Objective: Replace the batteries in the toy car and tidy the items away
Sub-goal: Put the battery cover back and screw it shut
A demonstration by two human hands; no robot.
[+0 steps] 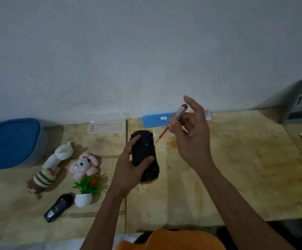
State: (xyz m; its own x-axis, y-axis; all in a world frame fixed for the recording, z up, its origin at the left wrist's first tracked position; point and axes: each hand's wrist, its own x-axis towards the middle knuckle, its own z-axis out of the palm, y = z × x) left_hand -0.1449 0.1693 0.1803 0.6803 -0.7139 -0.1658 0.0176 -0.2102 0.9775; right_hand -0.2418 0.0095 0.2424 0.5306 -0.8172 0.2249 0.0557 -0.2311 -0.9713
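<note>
Two hands work over the table point(236, 159). The left hand point(128, 170) grips the car point(144, 154), which lies upside down, black underside up, near the middle of the table; thumb and fingers curl round its sides. The right hand point(191, 134) is raised just right of the car and pinches a screwdriver point(171, 121) by its clear handle, the other fingers spread loose, the tip slanting down toward the car's far end. Left of the car lie two plush toys point(82, 166), a potted plant point(87, 190) and a black remote point(58, 207).
</note>
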